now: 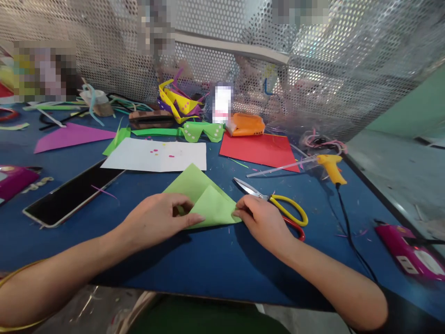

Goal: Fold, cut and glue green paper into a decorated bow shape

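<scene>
Folding step: left hand [158, 220] presses flat on the green paper [203, 197] lying on the blue desk [215, 260]; right hand [259, 218] fingers pinch its right corner; scissors [278, 204] just beside; sharpening the crease likely calls for aligned edges

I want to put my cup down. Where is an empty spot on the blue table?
Bare table lies at the near edge between the forearms, and between scissors and glue gun cord. The back, past the white sheet, is crowded.

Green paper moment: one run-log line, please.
left hand: pressing green paper | right hand: pinching its right corner | scissors: beside right hand | surface: blue table
</scene>
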Demonstrator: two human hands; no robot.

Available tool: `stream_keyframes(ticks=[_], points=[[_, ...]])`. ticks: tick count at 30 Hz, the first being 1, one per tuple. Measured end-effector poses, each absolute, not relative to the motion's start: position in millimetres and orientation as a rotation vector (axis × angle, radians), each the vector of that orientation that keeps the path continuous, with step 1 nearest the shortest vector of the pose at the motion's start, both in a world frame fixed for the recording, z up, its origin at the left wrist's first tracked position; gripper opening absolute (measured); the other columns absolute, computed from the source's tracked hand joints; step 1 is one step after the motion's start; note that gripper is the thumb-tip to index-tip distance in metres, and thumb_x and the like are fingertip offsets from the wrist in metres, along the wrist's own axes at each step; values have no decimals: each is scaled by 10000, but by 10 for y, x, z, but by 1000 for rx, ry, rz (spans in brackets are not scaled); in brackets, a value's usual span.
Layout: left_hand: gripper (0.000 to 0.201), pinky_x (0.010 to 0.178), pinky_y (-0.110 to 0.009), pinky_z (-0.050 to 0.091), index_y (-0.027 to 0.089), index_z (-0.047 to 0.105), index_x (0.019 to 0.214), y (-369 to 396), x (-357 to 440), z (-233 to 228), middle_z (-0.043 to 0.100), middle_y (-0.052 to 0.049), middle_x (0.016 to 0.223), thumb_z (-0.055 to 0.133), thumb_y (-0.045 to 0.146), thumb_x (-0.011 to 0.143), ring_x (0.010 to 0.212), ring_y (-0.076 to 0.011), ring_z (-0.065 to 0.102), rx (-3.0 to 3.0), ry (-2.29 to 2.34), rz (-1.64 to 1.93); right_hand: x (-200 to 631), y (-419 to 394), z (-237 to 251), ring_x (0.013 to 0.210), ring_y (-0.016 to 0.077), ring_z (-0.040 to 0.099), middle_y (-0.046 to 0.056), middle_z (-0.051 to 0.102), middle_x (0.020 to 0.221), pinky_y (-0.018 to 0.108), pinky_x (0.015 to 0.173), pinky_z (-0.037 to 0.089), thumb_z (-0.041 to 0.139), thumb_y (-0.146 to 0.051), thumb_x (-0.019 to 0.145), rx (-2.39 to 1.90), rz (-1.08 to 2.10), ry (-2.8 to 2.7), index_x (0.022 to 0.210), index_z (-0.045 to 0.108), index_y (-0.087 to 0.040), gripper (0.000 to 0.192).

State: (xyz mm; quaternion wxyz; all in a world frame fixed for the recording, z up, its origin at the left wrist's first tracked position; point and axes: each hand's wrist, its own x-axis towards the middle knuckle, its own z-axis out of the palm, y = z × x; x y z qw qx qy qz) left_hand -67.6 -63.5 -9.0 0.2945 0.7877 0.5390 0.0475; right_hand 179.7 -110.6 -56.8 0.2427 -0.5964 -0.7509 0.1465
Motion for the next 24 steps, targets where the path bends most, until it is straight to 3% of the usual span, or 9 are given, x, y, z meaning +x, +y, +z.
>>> stream_keyframes(ticks=[4,8,16,24], points=[[392,523,-268,299,228,522,700,-677,-523,-138,489,37,535,400,531,915,535,-162,515,2260,1488,202,1791,-1105,-590,710,168,594,2,656,776,271,625,400,624,-179,873,-1633,368,-2061,779,561,-207,117],[331,539,-279,276,229,413,709,-687,-456,-243,503,21,590,345,439,957,571,-171,526,2383,1554,206,1799,-1098,-613,696,173,599,9,660,766,276,616,403,616,-185,878,-1640,360,-2021,798,561,-204,100],[270,541,-284,299,237,405,744,-589,-407,-287,533,15,608,344,373,969,587,-182,556,2428,1625,83,1952,-1126,-504,772,179,608,29,679,851,298,669,430,546,-222,931,-1528,329,-2108,865,580,-206,76],[264,526,-287,285,224,465,777,-595,-391,-288,570,-1,643,366,363,979,583,-185,552,2538,1640,6,2025,-1160,-478,740,185,604,-28,690,718,344,720,360,596,-204,889,-1576,209,-2100,776,658,-246,136]])
